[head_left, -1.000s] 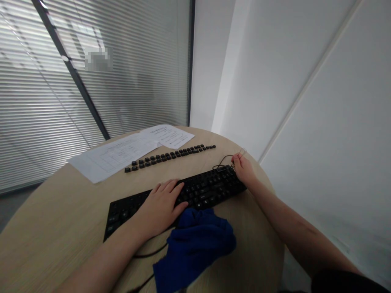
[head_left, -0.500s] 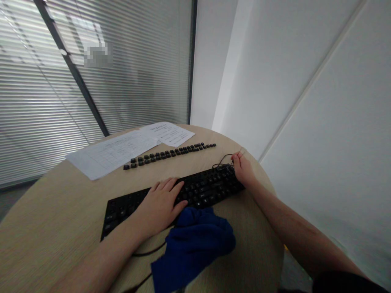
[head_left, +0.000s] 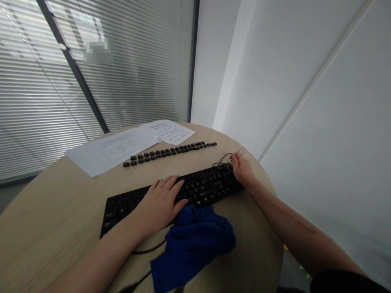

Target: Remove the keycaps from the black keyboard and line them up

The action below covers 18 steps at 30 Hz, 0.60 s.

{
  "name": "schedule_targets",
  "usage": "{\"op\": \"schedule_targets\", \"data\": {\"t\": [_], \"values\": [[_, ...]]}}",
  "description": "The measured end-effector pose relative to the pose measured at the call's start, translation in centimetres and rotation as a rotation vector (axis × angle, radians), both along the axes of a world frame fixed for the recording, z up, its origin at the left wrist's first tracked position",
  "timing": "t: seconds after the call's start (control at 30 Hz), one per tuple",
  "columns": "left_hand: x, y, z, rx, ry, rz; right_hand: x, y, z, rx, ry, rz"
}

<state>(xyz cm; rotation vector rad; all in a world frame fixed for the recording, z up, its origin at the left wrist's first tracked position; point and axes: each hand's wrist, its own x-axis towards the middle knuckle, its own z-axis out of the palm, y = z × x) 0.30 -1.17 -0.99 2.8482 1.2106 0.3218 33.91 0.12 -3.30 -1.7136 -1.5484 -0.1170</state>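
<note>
A black keyboard (head_left: 210, 185) lies at a slant on the round wooden table. My left hand (head_left: 161, 203) rests on its middle, fingers spread and holding nothing. At the keyboard's right end, my right hand (head_left: 241, 167) has its fingers pinched on a thin wire tool (head_left: 241, 151), whose lower part is hidden by the fingers. A thin dark cable (head_left: 225, 156) loops beside that hand. Against the keyboard's near edge lies a crumpled blue cloth (head_left: 195, 244). Removed black keycaps (head_left: 166, 153) form two rows beyond the keyboard.
Printed paper sheets (head_left: 119, 148) lie on the far left of the table (head_left: 61, 228). Another dark cable (head_left: 149, 250) runs under the blue cloth near the front. A white wall (head_left: 320, 134) stands at the right, and window blinds (head_left: 146, 73) are behind.
Both hands keep nearly the same places and poses. The view has shifted very slightly.
</note>
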Motion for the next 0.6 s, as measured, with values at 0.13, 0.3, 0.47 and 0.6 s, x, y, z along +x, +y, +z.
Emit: {"op": "schedule_targets", "data": {"t": [0.13, 0.3, 0.47, 0.6], "values": [[0.08, 0.01, 0.17, -0.01, 0.032, 0.012, 0.11, 0.04, -0.14, 0.021, 0.007, 0.012], [0.13, 0.08, 0.29, -0.017, 0.046, 0.013, 0.18, 0.16, -0.29, -0.003, 0.019, 0.02], [-0.06, 0.22, -0.11, -0.011, -0.008, -0.006, 0.06, 0.29, -0.26, -0.04, 0.022, 0.027], [-0.1, 0.32, -0.33, -0.013, -0.027, -0.013, 0.08, 0.34, -0.16, -0.04, 0.003, 0.036]]}}
